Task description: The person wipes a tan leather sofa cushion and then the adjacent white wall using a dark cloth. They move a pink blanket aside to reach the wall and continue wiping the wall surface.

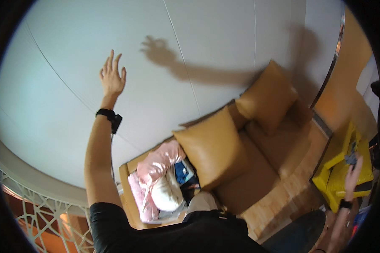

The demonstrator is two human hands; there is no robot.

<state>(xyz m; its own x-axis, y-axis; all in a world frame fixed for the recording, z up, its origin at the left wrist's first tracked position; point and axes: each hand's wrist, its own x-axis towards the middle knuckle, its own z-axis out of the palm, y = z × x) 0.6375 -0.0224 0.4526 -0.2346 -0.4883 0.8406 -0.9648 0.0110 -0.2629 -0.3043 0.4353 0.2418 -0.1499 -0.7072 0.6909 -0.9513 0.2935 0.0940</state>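
Observation:
My left hand is raised in front of the pale wall panels, fingers spread and nothing in it. A black strap with a small box circles that wrist. Far to the right, blurred, my right hand wears a black wristband and holds a small grey-blue thing above a yellow chair. What the small thing is cannot be made out. Before me stands a brown sofa with tan cushions. At its near end lie pink satin fabric and a white rounded soft item.
Dark blue folded fabric lies between the white item and a cushion. A dark rounded surface stands at lower right by the wooden floor. A pale lattice screen fills the lower left. My arm's shadow falls on the wall.

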